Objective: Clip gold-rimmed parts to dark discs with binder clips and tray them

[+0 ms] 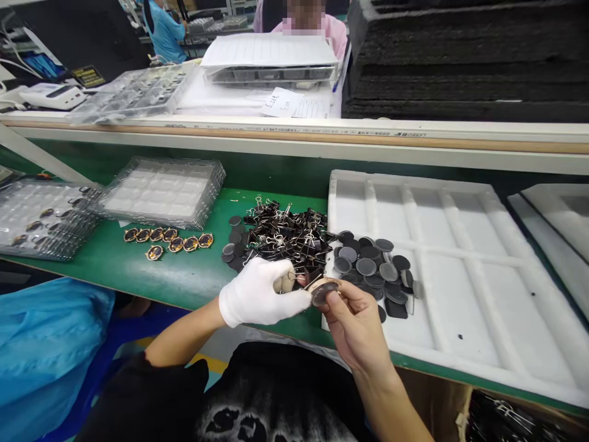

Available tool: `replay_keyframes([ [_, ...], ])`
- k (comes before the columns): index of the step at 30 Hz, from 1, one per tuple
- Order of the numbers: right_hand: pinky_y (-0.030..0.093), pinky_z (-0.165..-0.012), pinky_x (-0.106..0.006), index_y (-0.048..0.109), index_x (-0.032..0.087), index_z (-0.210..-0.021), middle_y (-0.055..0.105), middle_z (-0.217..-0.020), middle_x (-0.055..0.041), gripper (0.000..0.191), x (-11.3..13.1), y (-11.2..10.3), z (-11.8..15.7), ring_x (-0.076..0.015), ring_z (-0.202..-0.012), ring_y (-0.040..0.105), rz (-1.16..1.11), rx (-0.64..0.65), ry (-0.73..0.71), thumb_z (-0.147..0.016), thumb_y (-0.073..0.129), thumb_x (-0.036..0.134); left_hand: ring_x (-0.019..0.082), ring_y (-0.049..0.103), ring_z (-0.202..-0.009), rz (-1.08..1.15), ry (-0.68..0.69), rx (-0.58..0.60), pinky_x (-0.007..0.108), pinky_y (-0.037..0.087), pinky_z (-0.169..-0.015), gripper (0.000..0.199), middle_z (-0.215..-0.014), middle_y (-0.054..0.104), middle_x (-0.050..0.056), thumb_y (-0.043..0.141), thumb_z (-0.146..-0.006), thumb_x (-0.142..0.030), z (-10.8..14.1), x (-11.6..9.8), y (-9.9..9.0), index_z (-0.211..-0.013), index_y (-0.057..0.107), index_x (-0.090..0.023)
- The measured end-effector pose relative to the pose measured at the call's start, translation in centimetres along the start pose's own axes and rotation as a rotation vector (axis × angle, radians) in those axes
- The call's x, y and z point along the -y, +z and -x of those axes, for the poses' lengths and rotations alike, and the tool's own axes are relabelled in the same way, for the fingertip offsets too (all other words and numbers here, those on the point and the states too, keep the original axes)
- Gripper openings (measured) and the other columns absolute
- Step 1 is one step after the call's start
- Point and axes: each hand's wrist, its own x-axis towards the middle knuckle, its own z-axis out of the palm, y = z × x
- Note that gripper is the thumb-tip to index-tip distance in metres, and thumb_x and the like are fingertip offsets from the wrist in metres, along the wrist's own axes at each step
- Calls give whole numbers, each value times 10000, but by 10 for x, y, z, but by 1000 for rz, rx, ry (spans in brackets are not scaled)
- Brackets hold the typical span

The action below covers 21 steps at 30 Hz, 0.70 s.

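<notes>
My left hand [264, 293], in a white glove, is closed with its fingers at the wire handle of a black binder clip [313, 274]. The clip meets the edge of a round, gold-rimmed piece with a dark disc face [322, 293]. Bare-skinned, my right hand [356, 319] pinches that round piece between thumb and fingers. How far the clip grips the piece is partly hidden by the fingers. Just beyond both hands lies a heap of black binder clips [288, 236]. Dark round discs [368, 267] are piled to the right, in the near-left corner of a white foam tray [427, 245].
Several gold-rimmed round pieces [176, 244] lie left on the green table [193, 276]. Behind them are stacked clear plastic trays [161, 190], with another filled stack [41, 218] farther left. A white shelf edge [294, 138] crosses behind. A co-worker's blue sleeve [55, 344] is at left.
</notes>
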Motion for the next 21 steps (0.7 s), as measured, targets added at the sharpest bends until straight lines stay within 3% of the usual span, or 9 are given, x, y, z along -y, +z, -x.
replay_keyframes([
  [5, 606, -781, -319, 821, 225, -871, 780, -866, -65, 203, 7, -8, 2, -176, -764, 688, 15, -39, 33, -803, 848, 414, 70, 292, -456, 33, 5, 45, 240, 272, -457, 353, -485, 371, -89, 650, -791, -353, -10, -3, 5, -590, 397, -212],
  [10, 592, -935, -369, 824, 248, -925, 777, -1142, -77, 151, 16, -14, -6, -206, -1011, 705, -57, -171, -2, -838, 823, 372, 74, 314, -464, -14, -29, 63, 229, 288, -470, 348, -476, 392, -81, 615, -836, -350, -21, 0, 1, -580, 431, -202],
  [16, 612, -836, -350, 822, 247, -897, 787, -972, -47, 150, 24, -14, -21, -187, -907, 709, -83, -225, 15, -829, 831, 381, 71, 376, -476, 46, -27, 207, 209, 315, -485, 318, -502, 466, -71, 600, -877, -332, -26, 3, -6, -606, 512, -189],
  [21, 610, -821, -361, 826, 241, -904, 798, -963, -55, 198, 20, -9, -26, -193, -869, 714, -71, -230, 51, -787, 864, 396, 63, 371, -476, 87, -75, 203, 201, 291, -470, 332, -504, 463, -71, 616, -878, -335, -27, 8, -9, -603, 509, -183],
])
